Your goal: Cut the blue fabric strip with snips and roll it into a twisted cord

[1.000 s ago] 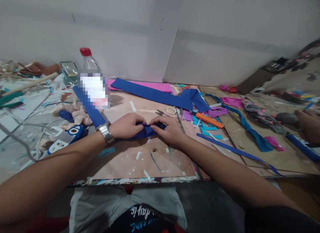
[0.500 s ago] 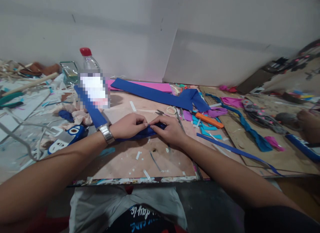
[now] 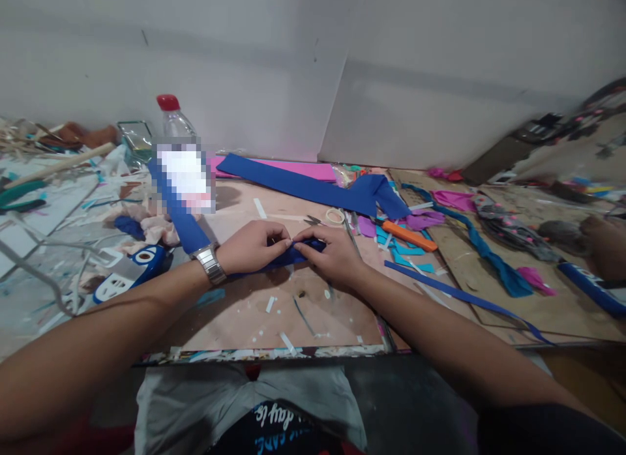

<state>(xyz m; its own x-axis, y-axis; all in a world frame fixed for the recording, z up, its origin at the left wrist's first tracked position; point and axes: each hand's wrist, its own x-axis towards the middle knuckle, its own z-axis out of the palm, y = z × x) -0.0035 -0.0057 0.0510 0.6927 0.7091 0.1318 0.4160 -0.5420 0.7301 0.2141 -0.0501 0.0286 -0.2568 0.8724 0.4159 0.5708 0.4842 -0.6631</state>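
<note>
A blue fabric strip (image 3: 281, 262) stretches between my two hands, just above the pinkish tabletop. My left hand (image 3: 254, 246), below a metal watch (image 3: 210, 263), pinches it with thumb and forefinger. Close beside those fingertips my right hand (image 3: 332, 251) pinches the same fabric. The strip seems to run on past my left wrist as a blue band (image 3: 183, 223) reaching up toward the bottle; the join is hidden under my hand. Just beyond my fingers lie small scissors (image 3: 313, 220) and a cream ring, perhaps tape (image 3: 335, 216).
A red-capped bottle (image 3: 178, 124) stands at back left. Behind my hands lie a wide blue strip (image 3: 288, 181) and pink fabric (image 3: 313, 171). An orange cutter (image 3: 409, 235) rests among scraps at right. A blue-and-white device (image 3: 132, 272) sits left. Another person's hand (image 3: 606, 246) is at far right.
Both hands stay almost in place, still pinching the fabric. The blue band by the bottle has shifted slightly at its upper end.
</note>
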